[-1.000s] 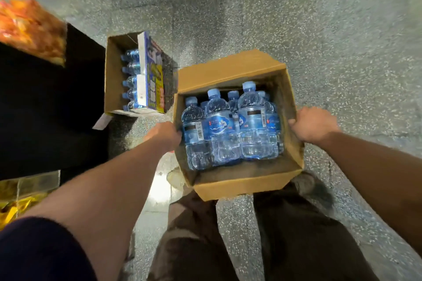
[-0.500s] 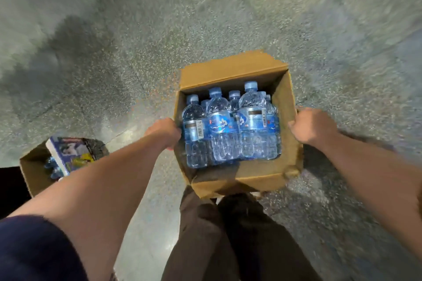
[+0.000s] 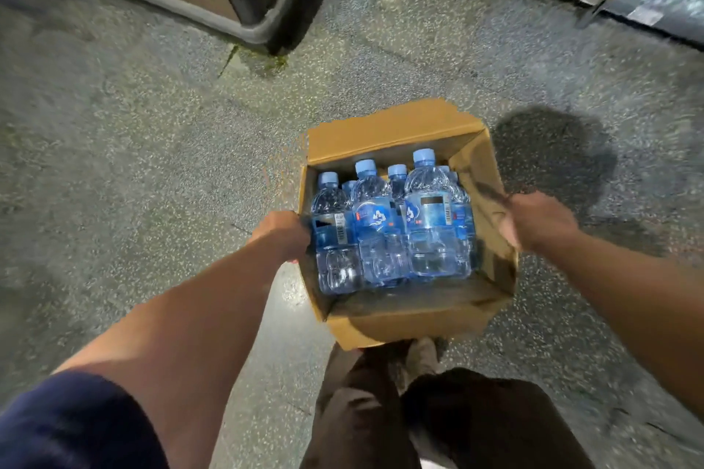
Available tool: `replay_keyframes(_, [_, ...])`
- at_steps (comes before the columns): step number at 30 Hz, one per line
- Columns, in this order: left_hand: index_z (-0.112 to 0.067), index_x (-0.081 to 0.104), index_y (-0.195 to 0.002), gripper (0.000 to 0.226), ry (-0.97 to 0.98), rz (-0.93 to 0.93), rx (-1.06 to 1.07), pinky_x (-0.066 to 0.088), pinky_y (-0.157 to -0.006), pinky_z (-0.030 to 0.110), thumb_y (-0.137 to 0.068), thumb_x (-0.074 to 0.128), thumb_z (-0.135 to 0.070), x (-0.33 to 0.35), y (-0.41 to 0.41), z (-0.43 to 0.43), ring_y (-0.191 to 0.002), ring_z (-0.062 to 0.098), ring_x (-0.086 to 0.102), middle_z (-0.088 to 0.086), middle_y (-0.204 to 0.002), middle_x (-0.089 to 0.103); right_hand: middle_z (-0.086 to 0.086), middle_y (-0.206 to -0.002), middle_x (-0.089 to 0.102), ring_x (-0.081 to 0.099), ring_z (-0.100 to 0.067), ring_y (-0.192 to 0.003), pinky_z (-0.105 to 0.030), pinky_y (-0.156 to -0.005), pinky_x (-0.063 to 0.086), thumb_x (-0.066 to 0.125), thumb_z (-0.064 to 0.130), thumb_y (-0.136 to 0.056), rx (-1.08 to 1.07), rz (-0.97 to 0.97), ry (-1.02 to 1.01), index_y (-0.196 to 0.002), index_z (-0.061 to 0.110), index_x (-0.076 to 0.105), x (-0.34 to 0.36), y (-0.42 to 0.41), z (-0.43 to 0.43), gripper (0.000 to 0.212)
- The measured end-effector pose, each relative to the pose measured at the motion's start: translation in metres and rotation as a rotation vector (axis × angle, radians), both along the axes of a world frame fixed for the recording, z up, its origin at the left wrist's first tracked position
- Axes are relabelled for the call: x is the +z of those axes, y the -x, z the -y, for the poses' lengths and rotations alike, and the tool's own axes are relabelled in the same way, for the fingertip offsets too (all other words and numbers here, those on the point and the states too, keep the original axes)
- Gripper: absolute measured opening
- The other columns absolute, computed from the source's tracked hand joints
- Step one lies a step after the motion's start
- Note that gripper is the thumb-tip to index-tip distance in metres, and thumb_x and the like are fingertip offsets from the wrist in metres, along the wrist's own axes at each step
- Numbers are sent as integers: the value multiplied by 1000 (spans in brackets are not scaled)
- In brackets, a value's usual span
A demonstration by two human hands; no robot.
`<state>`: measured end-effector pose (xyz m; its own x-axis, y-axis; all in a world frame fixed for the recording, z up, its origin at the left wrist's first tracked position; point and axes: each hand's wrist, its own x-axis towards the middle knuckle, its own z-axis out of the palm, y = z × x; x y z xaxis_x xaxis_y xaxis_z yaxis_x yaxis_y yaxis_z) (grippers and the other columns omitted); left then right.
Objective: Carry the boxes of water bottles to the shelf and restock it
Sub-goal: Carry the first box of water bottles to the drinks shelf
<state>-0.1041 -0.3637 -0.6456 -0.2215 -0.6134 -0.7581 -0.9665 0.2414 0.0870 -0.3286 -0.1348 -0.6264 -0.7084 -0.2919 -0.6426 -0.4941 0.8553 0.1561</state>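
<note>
Box (image 3: 409, 324) of bottles (image 3: 384, 228) hangs above the floor (image 3: 152, 164). Left hand (image 3: 282, 236) and right hand (image 3: 537, 221) each clamp a side wall.

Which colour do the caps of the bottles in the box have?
Light blue. The caps of the bottles show best in the head view, the only one.
</note>
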Motion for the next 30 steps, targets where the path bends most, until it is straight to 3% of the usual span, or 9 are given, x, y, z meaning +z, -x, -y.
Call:
replay_keyframes(4, [-10, 66, -93, 21, 7, 16, -167, 55, -61, 27, -96, 49, -22, -1, 67, 12, -65, 16, 61, 2, -74, 60, -13, -98, 67, 63, -29, -91, -32, -73, 47, 54, 24, -93, -137, 31, 68, -93, 9, 65, -7, 39, -19, 19])
replay_keyframes(7, [-7, 66, -104, 23, 28, -21, -165, 55, -72, 29, -98, 47, -18, 8, 120, 9, -83, 21, 65, 5, -90, 64, -9, -87, 60, 58, -27, -82, -31, -69, 45, 46, 35, -95, -247, -1, 117, -93, 15, 65, -9, 67, -31, 28])
replay_keyframes(9, [-3, 64, -109, 25, 20, 14, -270, 53, -68, 31, -97, 46, -15, 7, 150, 5, -86, 24, 63, 12, -102, 66, -12, -101, 64, 62, -30, -94, -36, -76, 49, 43, 33, -96, -248, 6, 80, -104, 14, 65, -13, 90, -40, 30])
replay_keyframes(13, [-10, 65, -110, 26, 24, 16, -357, 52, -70, 27, -98, 44, -20, 9, 214, -12, -80, 18, 59, 5, -91, 60, -14, -114, 64, 61, -34, -104, -40, -83, 53, 45, 21, -92, -242, 42, 20, -113, 11, 64, -22, 143, -59, 31])
replay_keyframes(16, [-2, 63, -107, 28, 59, 126, -455, 48, -65, 27, -98, 43, -19, 6, 258, -27, -72, 20, 54, 8, -88, 57, -13, -119, 63, 60, -32, -107, -38, -81, 50, 44, 22, -95, -273, 53, 1, -115, 9, 64, -26, 177, -75, 31])
replay_keyframes(21, [-6, 63, -114, 31, 22, 67, -411, 51, -81, 30, -100, 42, -22, -1, 332, -53, -100, 25, 63, 10, -108, 64, -11, -120, 63, 60, -32, -108, -36, -80, 49, 41, 26, -97, -325, 91, -14, -114, 11, 64, -33, 236, -108, 32])
replay_keyframes(25, [-3, 64, -98, 27, 38, 52, -513, 49, -60, 28, -96, 47, -23, -12, 390, -60, -73, 22, 62, 7, -83, 63, -7, -93, 64, 60, -28, -85, -32, -70, 46, 45, 21, -94, -379, 88, 31, -92, 11, 64, -35, 276, -129, 22])
replay_keyframes(27, [-5, 63, -90, 26, 25, 56, -545, 38, -46, 21, -96, 48, -24, -22, 416, -61, -58, 12, 52, 2, -69, 55, -4, -84, 57, 54, -24, -78, -30, -68, 43, 46, 23, -96, -395, 82, -17, -96, 11, 63, -34, 295, -135, 21])
replay_keyframes(30, [-9, 60, -84, 25, 44, 79, -604, 35, -46, 21, -96, 49, -28, -31, 455, -60, -58, 12, 50, 2, -68, 53, -7, -87, 60, 58, -26, -83, -32, -68, 44, 47, 28, -96, -465, 78, -43, -102, 10, 64, -34, 323, -140, 25])
